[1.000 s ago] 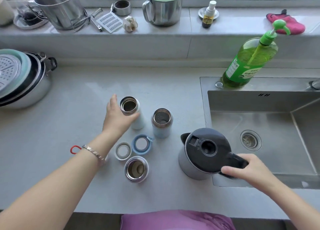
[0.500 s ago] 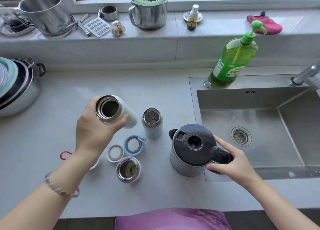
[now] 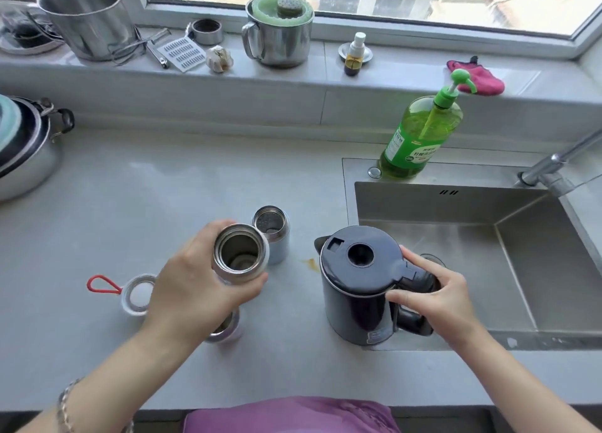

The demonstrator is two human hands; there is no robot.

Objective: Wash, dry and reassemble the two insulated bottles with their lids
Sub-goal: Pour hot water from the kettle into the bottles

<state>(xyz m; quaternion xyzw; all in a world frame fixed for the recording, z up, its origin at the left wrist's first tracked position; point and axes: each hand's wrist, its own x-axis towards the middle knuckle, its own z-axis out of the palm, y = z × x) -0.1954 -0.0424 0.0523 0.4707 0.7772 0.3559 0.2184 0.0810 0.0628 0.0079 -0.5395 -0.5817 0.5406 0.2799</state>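
My left hand (image 3: pixel 195 286) grips an open steel insulated bottle (image 3: pixel 240 253) and holds it above the counter, mouth toward me. Just behind it a second open bottle (image 3: pixel 273 233) with a pale blue body stands on the counter. A white lid (image 3: pixel 138 294) with a red loop lies to the left. Another steel-rimmed part (image 3: pixel 228 330) sits partly hidden under my left hand. My right hand (image 3: pixel 430 299) holds the handle of a dark electric kettle (image 3: pixel 358 282) beside the sink.
The steel sink (image 3: pixel 521 256) with its tap (image 3: pixel 560 162) is at the right, green soap bottle (image 3: pixel 420 136) behind it. Pots (image 3: pixel 22 152) stand at the far left. The windowsill holds a steel mug (image 3: pixel 280 31), a bucket (image 3: pixel 88 18), a spray bottle and a pink cloth.
My left hand picked the white-bodied bottle off the counter and brought it up toward me. My right hand stays on the kettle handle, and the kettle now looks raised off the counter.
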